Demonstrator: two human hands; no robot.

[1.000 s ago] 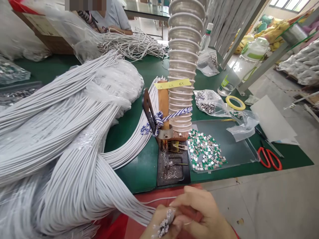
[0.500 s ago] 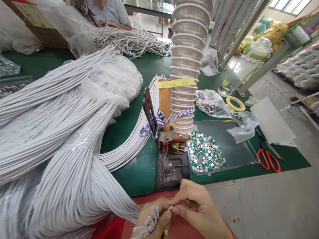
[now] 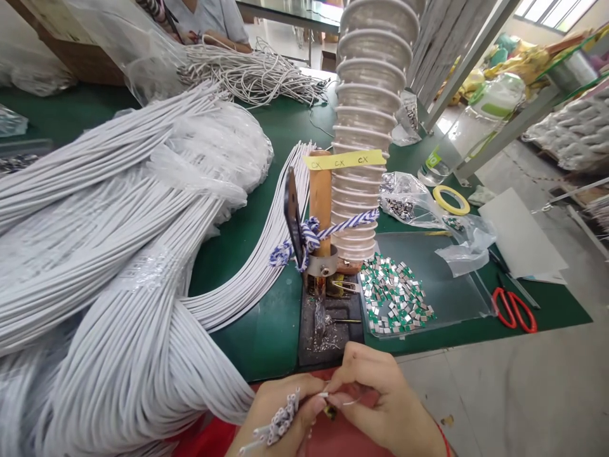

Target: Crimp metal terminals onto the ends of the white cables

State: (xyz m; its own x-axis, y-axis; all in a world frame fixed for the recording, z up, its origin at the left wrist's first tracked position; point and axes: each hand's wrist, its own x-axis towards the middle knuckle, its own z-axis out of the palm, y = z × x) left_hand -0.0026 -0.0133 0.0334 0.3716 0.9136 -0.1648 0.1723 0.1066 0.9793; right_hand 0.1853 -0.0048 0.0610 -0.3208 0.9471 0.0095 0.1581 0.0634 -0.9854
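Observation:
Low in the head view, my left hand [image 3: 266, 398] is closed round a bundle of white cables [image 3: 281, 420], whose cut ends stick out past the thumb. One white cable end [image 3: 323, 395] is pinched between its thumb and forefinger. My right hand [image 3: 380, 397] meets it there, thumb and forefinger closed at that same end. A thin whitish strand [image 3: 351, 402] runs out beside the right thumb. What lies right between the right fingertips is too small to make out. Just beyond the hands stands a wooden-handled soldering iron [image 3: 320, 206], upright over a dark, solder-spattered base [image 3: 309, 343].
Large bundles of white cable [image 3: 118, 304] cover the left side. A ribbed clear hose [image 3: 364, 127] rises behind the iron. Small green-and-silver parts [image 3: 397, 295] lie on a clear tray [image 3: 457, 292], with red scissors [image 3: 516, 311] to its right. Across the table sits a person [image 3: 209, 22].
My view has shifted slightly, so the iron and hose appear further right. The thin strand now shows by my right thumb. Both hands stay together at the cable end.

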